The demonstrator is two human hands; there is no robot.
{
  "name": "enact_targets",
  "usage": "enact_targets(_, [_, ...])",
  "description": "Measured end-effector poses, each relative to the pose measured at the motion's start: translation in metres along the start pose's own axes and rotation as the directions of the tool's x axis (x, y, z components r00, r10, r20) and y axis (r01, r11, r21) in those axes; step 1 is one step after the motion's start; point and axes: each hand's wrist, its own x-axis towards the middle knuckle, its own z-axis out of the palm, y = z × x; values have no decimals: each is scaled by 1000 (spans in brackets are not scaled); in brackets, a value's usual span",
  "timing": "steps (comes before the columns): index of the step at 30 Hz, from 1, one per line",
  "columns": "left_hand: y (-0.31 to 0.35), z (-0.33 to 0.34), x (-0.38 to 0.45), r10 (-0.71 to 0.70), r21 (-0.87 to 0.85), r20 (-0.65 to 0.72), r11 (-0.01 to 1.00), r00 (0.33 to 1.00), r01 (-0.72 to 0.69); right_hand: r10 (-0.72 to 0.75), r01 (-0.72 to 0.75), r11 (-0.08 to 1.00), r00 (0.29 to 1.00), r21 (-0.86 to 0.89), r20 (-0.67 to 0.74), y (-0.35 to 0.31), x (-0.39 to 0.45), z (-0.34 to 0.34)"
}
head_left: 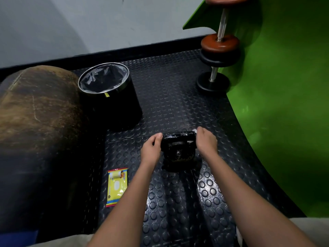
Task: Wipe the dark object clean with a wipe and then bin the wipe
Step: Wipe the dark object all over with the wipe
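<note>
A black kettlebell (179,152) stands on the studded rubber floor. My left hand (152,147) grips the left end of its handle. My right hand (206,141) sits at the right end of the handle and holds a white wipe (194,130), of which only a small bit shows past the fingers. A black bin (110,97) with a grey liner and a metal rim stands open to the far left of the kettlebell. A yellow pack of wipes (117,186) lies flat on the floor near my left forearm.
A worn brown padded bolster (35,107) fills the left side. Dumbbells (219,50) lean against a green wall (284,104) at the right. A grey wall with a black skirting runs along the back.
</note>
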Motion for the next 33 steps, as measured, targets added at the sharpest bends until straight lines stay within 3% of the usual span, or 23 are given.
enact_targets(4, [1,1,1,2,-1,-10,1000,1000,-2,-383,356,870,923,-341,-15,-15,-7,9])
enact_targets(6, [1,2,2,13,11,-17,1000,1000,-13,-497,456,782,868,-425,16,-20,-15,17])
enact_targets(12, [-6,1,7,20,9,-14,1000,1000,-20,-728,689,659,685,-304,-27,3,-34,32])
enact_targets(14, [-7,2,8,19,-1,-8,1000,1000,-19,-747,710,650,662,-271,-61,18,-33,30])
enact_targets(17, [-8,1,6,16,-16,-3,1000,1000,-16,-696,662,717,697,-219,-172,36,-30,24])
enact_targets(19, [-6,1,5,13,-16,1,1000,1000,-13,-576,554,817,779,-157,-249,44,-27,24])
enact_targets(22, [-3,1,3,16,-17,-1,1000,1000,-16,-137,176,974,960,144,-246,35,-27,18])
enact_targets(24, [-4,1,4,16,-10,-9,1000,1000,-16,198,-161,936,976,314,-90,24,-24,11])
enact_targets(25, [-4,1,4,11,-7,-13,1000,1000,-11,280,-254,911,959,326,-35,20,-22,10])
enact_targets(27, [-4,2,4,4,-4,-19,1000,1000,-5,309,-286,908,950,307,-29,18,-19,10])
enact_targets(29, [-3,2,5,2,-5,-24,1000,1000,-2,250,-211,928,964,306,-95,18,-20,18])
enact_targets(33, [-5,2,6,-5,-16,-25,1000,1000,5,-68,124,978,951,170,-303,20,-22,30])
